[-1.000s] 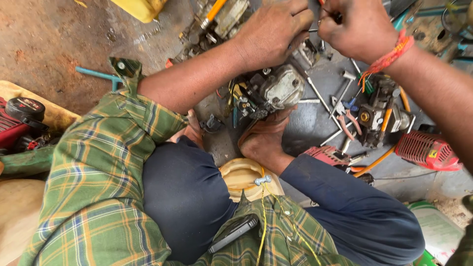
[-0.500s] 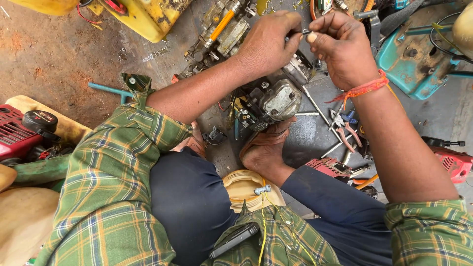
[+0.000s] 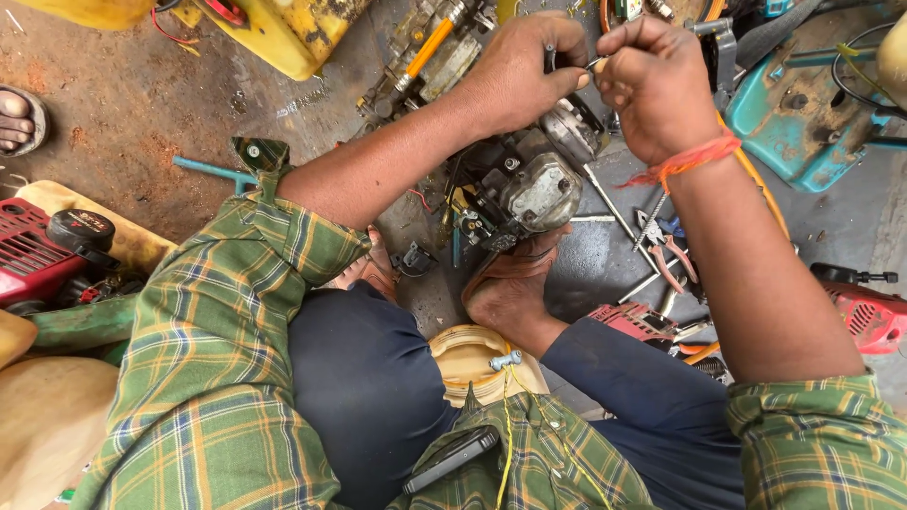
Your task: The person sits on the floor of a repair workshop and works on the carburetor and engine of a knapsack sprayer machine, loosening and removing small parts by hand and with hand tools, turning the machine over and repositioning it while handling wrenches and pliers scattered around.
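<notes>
My left hand (image 3: pixel 520 71) and my right hand (image 3: pixel 652 85) meet near the top of the view, fingertips pinched together on a small metal part (image 3: pixel 588 64) that is mostly hidden by the fingers. An orange thread band circles my right wrist. Just below the hands a small grey engine (image 3: pixel 534 194) with wires rests on the floor. My bare foot (image 3: pixel 510 293) presses against its near side. My knees in dark blue trousers and my green plaid sleeves fill the lower part of the view.
A yellow tank (image 3: pixel 283 28) lies at the top left and a teal casing (image 3: pixel 803 104) at the right. Red engine covers sit at the left (image 3: pixel 38 250) and right (image 3: pixel 869 316). Pliers (image 3: pixel 661 250) and loose tools lie by the engine. Another person's sandalled foot (image 3: pixel 14 118) shows at the far left.
My view has tilted, so both hands sit lower and closer in frame. They stay joined on the small part, with the right wrist turned further over it.
</notes>
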